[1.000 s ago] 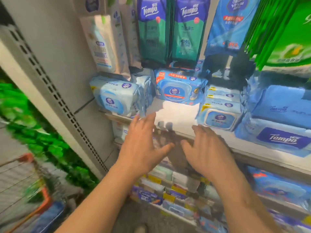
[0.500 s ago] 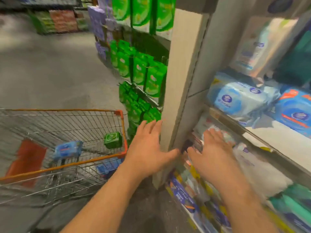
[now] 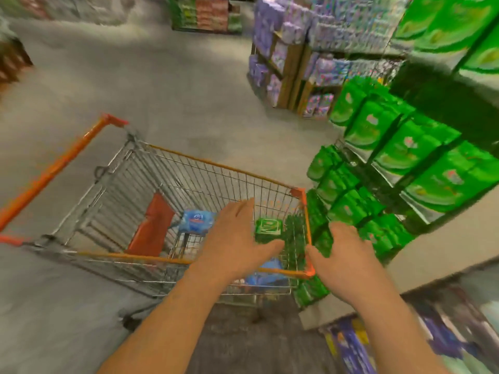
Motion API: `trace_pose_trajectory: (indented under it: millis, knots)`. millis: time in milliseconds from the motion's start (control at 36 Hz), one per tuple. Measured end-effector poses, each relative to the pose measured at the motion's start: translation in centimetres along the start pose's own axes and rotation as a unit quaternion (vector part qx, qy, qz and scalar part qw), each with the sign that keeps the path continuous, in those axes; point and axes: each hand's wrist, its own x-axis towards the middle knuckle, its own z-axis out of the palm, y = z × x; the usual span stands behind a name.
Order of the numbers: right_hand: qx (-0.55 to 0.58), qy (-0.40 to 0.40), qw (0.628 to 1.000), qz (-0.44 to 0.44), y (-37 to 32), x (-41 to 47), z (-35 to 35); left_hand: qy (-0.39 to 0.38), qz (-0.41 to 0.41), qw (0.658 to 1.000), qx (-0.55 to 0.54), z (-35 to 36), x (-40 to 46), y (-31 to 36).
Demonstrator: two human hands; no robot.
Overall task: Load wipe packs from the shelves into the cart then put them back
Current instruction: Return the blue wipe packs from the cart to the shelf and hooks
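A wire shopping cart (image 3: pixel 216 166) with orange trim stands on the floor in front of me. Inside it lie a blue wipe pack (image 3: pixel 196 221), a green wipe pack (image 3: pixel 268 227) and another blue pack (image 3: pixel 266 273) near the close rim, partly hidden by my arm. My left hand (image 3: pixel 237 238) hovers open over the cart's near right corner, fingers spread, holding nothing. My right hand (image 3: pixel 348 263) is open too, just right of the cart's corner, in front of green packs on the shelf. The whole view is motion-blurred.
Shelves of green packs (image 3: pixel 405 163) rise at the right, close beside the cart. Purple packs (image 3: pixel 291 49) fill a stand further back. The cart's orange handle (image 3: pixel 54 168) is at the left. Grey floor (image 3: pixel 162 76) stretches beyond the cart. Low shelf goods (image 3: pixel 405 344) sit at bottom right.
My view has swung left from the blue wipe shelf to the cart. Both open hands have moved with it, from the shelf edge to over the cart's near corner.
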Motion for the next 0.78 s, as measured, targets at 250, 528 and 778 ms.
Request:
trace_pose_trajectory:
  millis: [250, 528, 778]
  knots:
    - [0.017, -0.052, 0.997, -0.046, -7.0, 4.9, 1.3, 0.014, -0.098, 0.994, -0.055, -4.2, 2.0, -7.3]
    - [0.074, -0.123, 0.986, -0.086, -12.2, 13.8, 5.5, 0.037, -0.170, 0.984, -0.037, -4.0, 6.9, -15.2]
    - [0.170, -0.199, 0.963, -0.064, -14.6, 24.2, 10.5, 0.049, -0.290, 0.938, -0.184, -3.3, 15.7, -19.2]
